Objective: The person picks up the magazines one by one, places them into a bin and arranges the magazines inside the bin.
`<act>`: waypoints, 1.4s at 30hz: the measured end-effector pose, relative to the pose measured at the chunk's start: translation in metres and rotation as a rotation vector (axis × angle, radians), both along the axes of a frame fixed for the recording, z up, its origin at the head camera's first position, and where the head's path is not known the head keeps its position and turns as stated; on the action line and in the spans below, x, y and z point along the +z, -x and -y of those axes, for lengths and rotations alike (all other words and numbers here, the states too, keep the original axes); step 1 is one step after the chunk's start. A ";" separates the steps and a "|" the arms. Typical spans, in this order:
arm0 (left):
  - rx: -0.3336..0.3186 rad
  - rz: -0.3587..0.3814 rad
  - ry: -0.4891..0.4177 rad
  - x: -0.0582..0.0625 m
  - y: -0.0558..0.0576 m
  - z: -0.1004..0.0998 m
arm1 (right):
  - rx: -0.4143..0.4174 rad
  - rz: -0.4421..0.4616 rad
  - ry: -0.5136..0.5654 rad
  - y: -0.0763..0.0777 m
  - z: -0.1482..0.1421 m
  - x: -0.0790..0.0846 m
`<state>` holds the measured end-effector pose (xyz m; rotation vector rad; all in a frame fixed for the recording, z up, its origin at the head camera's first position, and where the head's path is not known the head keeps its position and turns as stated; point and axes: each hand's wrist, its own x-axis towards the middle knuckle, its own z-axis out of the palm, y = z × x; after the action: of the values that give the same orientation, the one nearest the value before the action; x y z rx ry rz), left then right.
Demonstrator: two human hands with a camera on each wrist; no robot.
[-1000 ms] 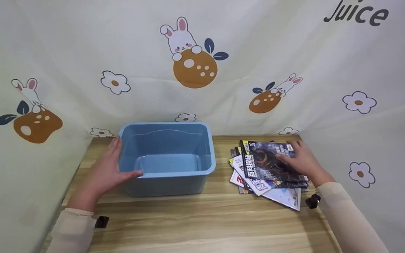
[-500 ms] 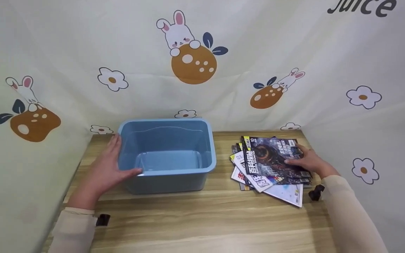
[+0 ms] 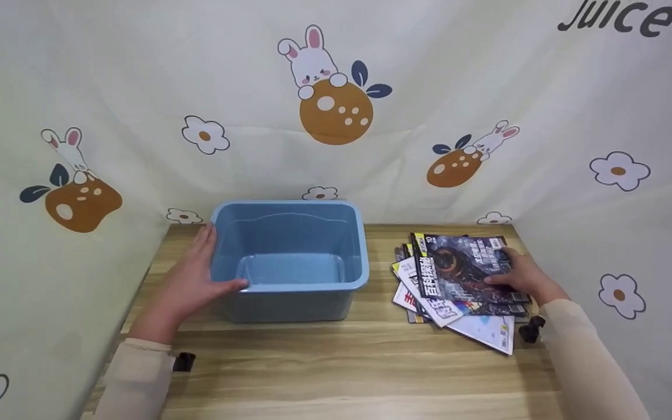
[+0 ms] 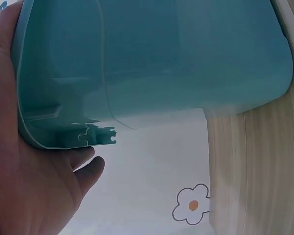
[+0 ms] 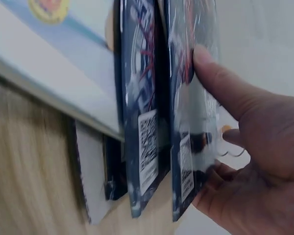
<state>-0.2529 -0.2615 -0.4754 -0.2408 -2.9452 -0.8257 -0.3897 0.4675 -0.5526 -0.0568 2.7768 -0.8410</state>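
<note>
A blue plastic storage bin [image 3: 292, 300] stands on the table to the left, with nothing visible inside. My left hand [image 3: 190, 286] holds it at the near left corner: the thumb lies over the front rim and the fingers rest along the outer left wall. In the left wrist view the hand [image 4: 29, 186] spans the bin's rim [image 4: 22, 73]. To the right lies an uneven stack of magazines [image 3: 485, 332]. My right hand [image 3: 531, 277] pinches the dark top magazine [image 3: 458, 268] by its right side, thumb on the cover. In the right wrist view the fingers reach around its edge.
A wood-grain table [image 3: 312, 373] carries everything. Pale fabric [image 3: 242, 87] printed with rabbits, oranges and flowers rises close behind and on both sides. A strip of tabletop separates the bin from the stack. Dark wrist devices [image 3: 184, 361] sit under both sleeves.
My right thumb has slid across the top magazine's cover toward its right edge. The left hand stays on the bin, which has not moved. The head view has shifted slightly.
</note>
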 end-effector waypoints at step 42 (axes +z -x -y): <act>0.007 -0.013 -0.033 0.001 0.001 -0.002 | -0.167 -0.003 0.835 -0.035 0.025 0.077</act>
<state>-0.2535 -0.2597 -0.4743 -0.2334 -2.9161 -0.8671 -0.3544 0.4422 -0.4755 0.0318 2.2494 -1.9676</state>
